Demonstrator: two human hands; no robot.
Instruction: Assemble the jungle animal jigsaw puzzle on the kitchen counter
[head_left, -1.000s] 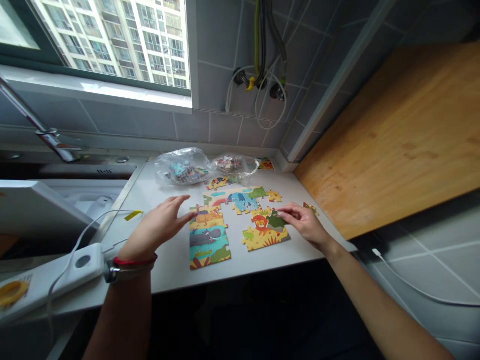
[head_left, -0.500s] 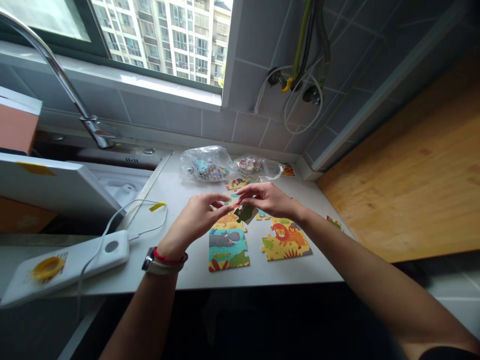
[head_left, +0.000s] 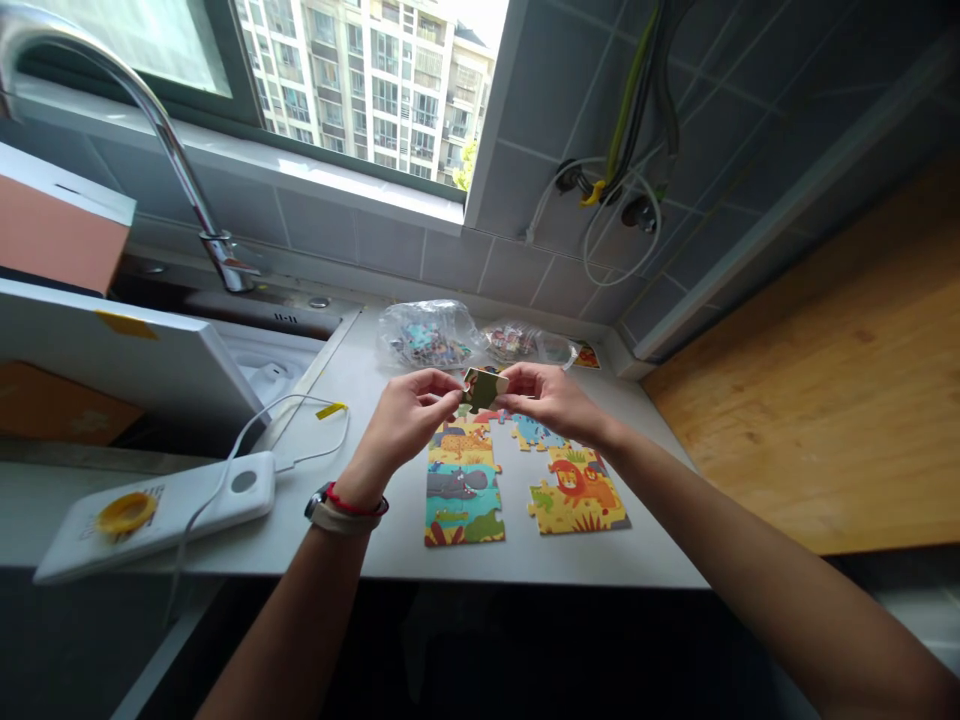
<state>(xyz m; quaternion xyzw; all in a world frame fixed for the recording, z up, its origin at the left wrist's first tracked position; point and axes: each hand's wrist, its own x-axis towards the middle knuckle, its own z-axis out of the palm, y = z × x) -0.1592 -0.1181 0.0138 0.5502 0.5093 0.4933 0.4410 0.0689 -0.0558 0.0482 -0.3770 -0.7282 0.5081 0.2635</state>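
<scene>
A dark green jigsaw puzzle piece is held up above the counter between both hands. My left hand pinches its left edge, and my right hand grips its right edge. Below on the left lies a joined puzzle section with a hippo and a leopard. To the right sits another section with two lions. A blue puzzle part shows under my right hand. Puzzle parts farther back are partly hidden by the hands.
Plastic bags of puzzle pieces lie by the tiled wall. At left are a white power strip with a yellow tape roll, a cable, and a white board by the sink. A wooden panel stands at right.
The puzzle piece has been lifted and turned, and my left hand now holds its left edge too. The whole view has shifted slightly, so the scene sits farther right.
</scene>
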